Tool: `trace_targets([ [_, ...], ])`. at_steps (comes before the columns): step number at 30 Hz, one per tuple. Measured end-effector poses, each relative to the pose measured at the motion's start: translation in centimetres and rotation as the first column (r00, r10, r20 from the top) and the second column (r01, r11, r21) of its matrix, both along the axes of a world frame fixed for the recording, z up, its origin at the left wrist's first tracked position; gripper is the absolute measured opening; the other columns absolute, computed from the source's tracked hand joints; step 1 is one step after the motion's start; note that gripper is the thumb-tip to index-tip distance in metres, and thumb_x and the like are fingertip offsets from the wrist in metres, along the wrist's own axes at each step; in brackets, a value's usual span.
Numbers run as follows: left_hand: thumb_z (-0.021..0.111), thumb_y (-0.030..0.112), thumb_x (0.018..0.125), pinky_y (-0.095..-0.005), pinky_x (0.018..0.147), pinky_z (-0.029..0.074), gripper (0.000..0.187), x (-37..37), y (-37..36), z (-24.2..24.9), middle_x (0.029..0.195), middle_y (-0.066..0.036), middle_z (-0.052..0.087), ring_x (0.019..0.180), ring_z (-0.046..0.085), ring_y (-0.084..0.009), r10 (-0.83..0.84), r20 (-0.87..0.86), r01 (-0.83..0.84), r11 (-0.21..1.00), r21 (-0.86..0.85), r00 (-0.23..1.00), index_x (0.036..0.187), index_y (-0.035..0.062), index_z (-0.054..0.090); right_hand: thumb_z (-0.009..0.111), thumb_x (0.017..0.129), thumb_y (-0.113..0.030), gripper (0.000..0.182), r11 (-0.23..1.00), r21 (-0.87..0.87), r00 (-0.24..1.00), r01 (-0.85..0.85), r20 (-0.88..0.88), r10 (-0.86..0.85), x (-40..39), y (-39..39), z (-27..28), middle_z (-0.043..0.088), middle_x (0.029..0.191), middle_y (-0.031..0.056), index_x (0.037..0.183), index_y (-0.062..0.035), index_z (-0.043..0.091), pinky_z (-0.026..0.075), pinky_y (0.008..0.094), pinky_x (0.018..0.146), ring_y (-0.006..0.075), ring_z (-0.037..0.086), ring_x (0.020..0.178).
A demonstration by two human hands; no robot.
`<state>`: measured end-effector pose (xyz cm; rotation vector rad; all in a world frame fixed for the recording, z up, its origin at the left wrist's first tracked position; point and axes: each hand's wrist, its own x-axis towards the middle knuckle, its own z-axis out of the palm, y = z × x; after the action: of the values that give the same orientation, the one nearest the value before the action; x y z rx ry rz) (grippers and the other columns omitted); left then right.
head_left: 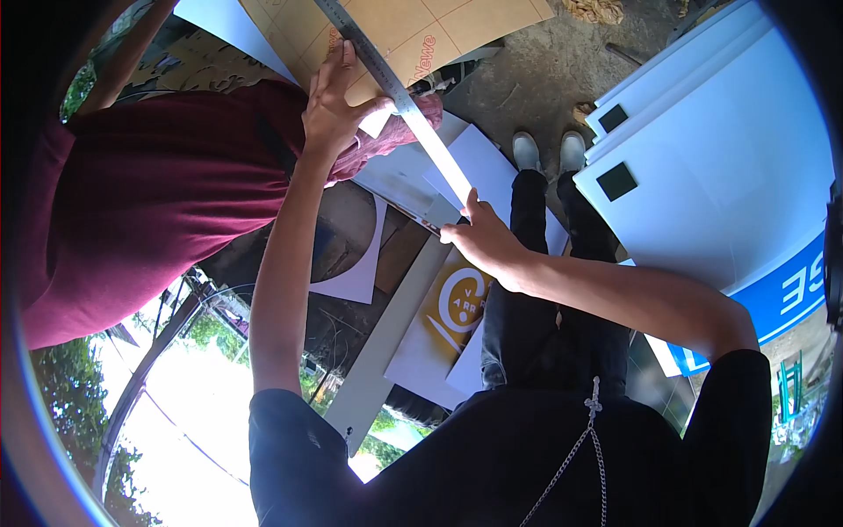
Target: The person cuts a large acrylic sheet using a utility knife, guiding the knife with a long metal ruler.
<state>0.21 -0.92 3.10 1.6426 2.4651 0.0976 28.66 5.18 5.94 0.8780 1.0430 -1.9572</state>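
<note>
Metal ruler (413, 119): long axis slanting from the view's top, left of centre, down rightward; upper part over the gridded brown sheet (448, 39), lower part beyond it. I see the left hand (332, 110) spread against it; the right hand (483, 239) curls at its lower end, pinch unclear. Surroundings: maroon-clad person (176, 193), white panels (702, 149), grey floor (518, 79).

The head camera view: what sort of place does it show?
Probably a sign-making workshop, perhaps partly open to the outdoors. A long metal ruler lies over a printed brown sheet, a white board bears a yellow emblem, and large white panels overlap beside a blue strip with white lettering.
</note>
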Motion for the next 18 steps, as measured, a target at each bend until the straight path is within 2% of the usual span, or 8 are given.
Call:
trace_targets([
  [3, 0.088, 0.040, 0.062, -0.0418, 0.102, 0.049, 0.102, -0.04, -0.01, -0.10, 0.148, -0.013, 0.047, 0.127, 0.052, -0.0337, -0.005, -0.006, 0.005, 1.000, 0.002, 1.000, 0.148, 0.0070, 0.043, 0.056, 0.085, -0.034, 0.095, 0.999, 0.045, 1.000, -0.019, -0.005, 0.020, 0.03, -0.33, -0.09, 0.028, 0.153, 0.0270, 0.154, 0.0047, 0.005, 0.035, 0.0460, 0.115, 0.0403, 0.035, 0.141],
  [18, 0.089, 0.040, 0.061, -0.0413, 0.101, 0.050, 0.104, 0.07, 0.05, 0.05, 0.147, -0.013, 0.048, 0.126, 0.053, -0.0343, -0.002, -0.015, 0.002, 1.000, -0.005, 1.000, 0.148, 0.0065, 0.042, 0.056, 0.084, -0.033, 0.094, 1.000, 0.025, 1.000, -0.016, 0.020, 0.015, -0.28, -0.02, 0.06, 0.028, 0.153, 0.0261, 0.154, 0.0052, 0.006, 0.034, 0.0456, 0.115, 0.0404, 0.035, 0.141],
])
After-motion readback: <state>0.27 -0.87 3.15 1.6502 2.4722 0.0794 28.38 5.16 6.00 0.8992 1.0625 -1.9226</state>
